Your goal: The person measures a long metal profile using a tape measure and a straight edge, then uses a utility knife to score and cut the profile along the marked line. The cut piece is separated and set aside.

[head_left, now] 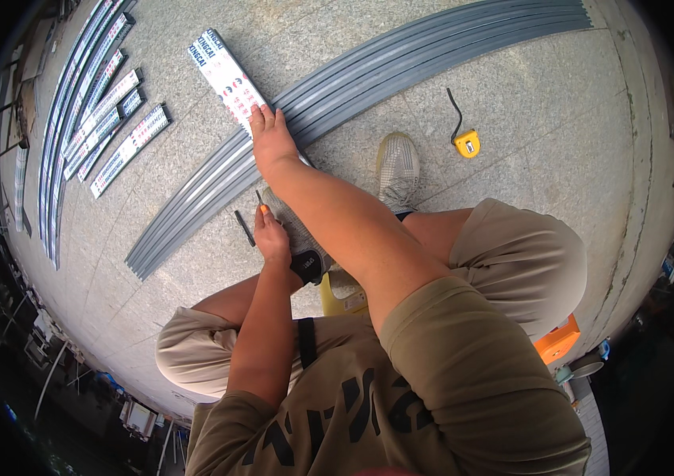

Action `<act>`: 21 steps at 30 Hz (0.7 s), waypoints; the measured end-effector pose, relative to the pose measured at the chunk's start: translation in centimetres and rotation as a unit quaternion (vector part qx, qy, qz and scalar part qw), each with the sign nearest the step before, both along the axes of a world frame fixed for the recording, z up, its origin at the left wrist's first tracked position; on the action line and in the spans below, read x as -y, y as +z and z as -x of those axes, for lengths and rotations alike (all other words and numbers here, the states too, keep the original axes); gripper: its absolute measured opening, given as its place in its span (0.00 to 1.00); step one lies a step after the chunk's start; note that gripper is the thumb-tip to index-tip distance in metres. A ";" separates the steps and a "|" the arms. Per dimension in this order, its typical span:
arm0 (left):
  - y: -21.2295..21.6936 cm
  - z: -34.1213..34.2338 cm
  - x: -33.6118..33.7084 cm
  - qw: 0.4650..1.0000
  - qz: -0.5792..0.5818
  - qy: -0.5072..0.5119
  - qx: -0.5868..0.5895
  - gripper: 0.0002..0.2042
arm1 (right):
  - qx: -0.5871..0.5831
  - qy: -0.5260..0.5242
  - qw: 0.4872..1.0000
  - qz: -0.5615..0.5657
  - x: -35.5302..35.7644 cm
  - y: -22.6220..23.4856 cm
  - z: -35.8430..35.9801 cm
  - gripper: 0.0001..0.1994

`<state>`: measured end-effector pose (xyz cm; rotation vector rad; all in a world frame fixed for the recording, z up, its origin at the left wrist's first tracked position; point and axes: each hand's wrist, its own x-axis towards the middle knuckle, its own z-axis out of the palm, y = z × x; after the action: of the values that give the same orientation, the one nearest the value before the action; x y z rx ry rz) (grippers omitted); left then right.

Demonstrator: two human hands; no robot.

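My right hand point(276, 144) reaches forward onto a white, printed metal profile point(222, 75), its fingers pressed over the near part. That profile lies slantwise across a bundle of long grey profiles point(337, 91) on the floor. My hand and forearm hide its near end. In my left hand point(272, 238), closed and nearer to me, is a thin pointed tool point(263, 208) with a dark tip and an orange part; its exact kind is unclear. Just left of that hand a short black rod point(244, 228) lies on the floor, not touching it.
Several printed profile pieces point(130, 151) and longer strips point(55, 159) lie at the left. A yellow tape measure point(467, 143) with a dark strap rests at the right. My shoe point(399, 170) stands near the bundle. Beneath me is a yellow stool point(345, 300); an orange object point(557, 341) sits beside my right leg.
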<state>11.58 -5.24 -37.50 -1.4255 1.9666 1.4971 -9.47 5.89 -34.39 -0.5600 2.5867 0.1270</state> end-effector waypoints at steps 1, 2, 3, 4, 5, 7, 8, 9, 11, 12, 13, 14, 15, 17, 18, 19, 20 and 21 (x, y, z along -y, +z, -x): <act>-0.4 -0.2 0.2 1.000 0.003 -0.001 -0.002 0.27 | 0.002 0.002 1.000 0.000 0.0 0.2 0.0 0.38; -0.2 0.0 0.0 1.000 0.005 -0.003 -0.003 0.27 | 0.004 0.005 1.000 -0.002 -0.1 0.2 0.0 0.38; 0.1 0.2 -0.3 1.000 0.008 -0.001 0.000 0.27 | 0.006 0.008 1.000 -0.005 -0.2 0.2 0.0 0.38; 0.4 0.3 -0.6 1.000 0.012 0.000 0.002 0.27 | 0.008 0.010 1.000 -0.008 -0.3 0.3 0.1 0.38; 0.8 0.4 -0.9 1.000 0.016 0.001 0.005 0.27 | 0.008 0.011 1.000 -0.009 -0.3 0.3 0.1 0.38; 1.1 0.6 -1.1 1.000 0.014 0.002 0.004 0.27 | 0.008 0.013 1.000 -0.011 -0.4 0.4 0.1 0.37; 1.1 0.6 -1.1 1.000 0.013 0.003 0.005 0.27 | 0.005 0.012 1.000 -0.010 -0.3 0.3 0.0 0.37; 1.1 0.5 -1.1 1.000 0.010 0.003 0.004 0.27 | 0.003 0.011 1.000 -0.009 -0.3 0.2 0.0 0.37; 1.0 0.4 -1.0 1.000 0.005 0.005 0.003 0.27 | -0.002 0.010 1.000 -0.008 -0.2 0.1 0.0 0.37; 0.8 0.3 -0.9 1.000 0.005 0.004 0.000 0.27 | -0.004 0.010 1.000 -0.007 -0.2 0.1 0.0 0.37; 0.6 0.2 -0.8 1.000 0.004 0.002 -0.003 0.27 | -0.007 0.010 1.000 -0.007 -0.2 0.0 -0.1 0.37; 0.6 0.3 -0.8 1.000 0.003 0.001 -0.006 0.27 | -0.005 0.011 1.000 -0.007 -0.2 0.1 -0.1 0.37; 0.7 0.3 -0.8 1.000 0.007 -0.001 -0.001 0.27 | -0.003 0.012 1.000 -0.007 -0.2 0.2 -0.1 0.37; 0.6 0.3 -0.8 1.000 0.014 -0.007 0.008 0.27 | -0.003 0.012 1.000 -0.008 -0.2 0.2 -0.1 0.37; 0.4 0.2 -0.7 1.000 0.018 -0.010 0.004 0.27 | -0.005 0.012 1.000 -0.010 -0.1 0.1 -0.1 0.37; 0.3 0.2 -0.7 1.000 0.022 -0.013 -0.001 0.27 | -0.007 0.011 1.000 -0.011 -0.1 0.1 0.0 0.37; 0.4 0.4 -0.9 0.999 0.026 -0.018 -0.005 0.27 | -0.010 0.011 1.000 -0.011 -0.1 -0.2 0.0 0.37; 0.5 0.6 -1.2 0.999 0.026 -0.018 -0.007 0.27 | -0.013 0.010 1.000 -0.012 0.0 -0.4 0.1 0.37</act>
<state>10.96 -4.08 -37.02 -1.3964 2.0429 1.4534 -9.55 5.92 -34.81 -0.5801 2.6010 0.1715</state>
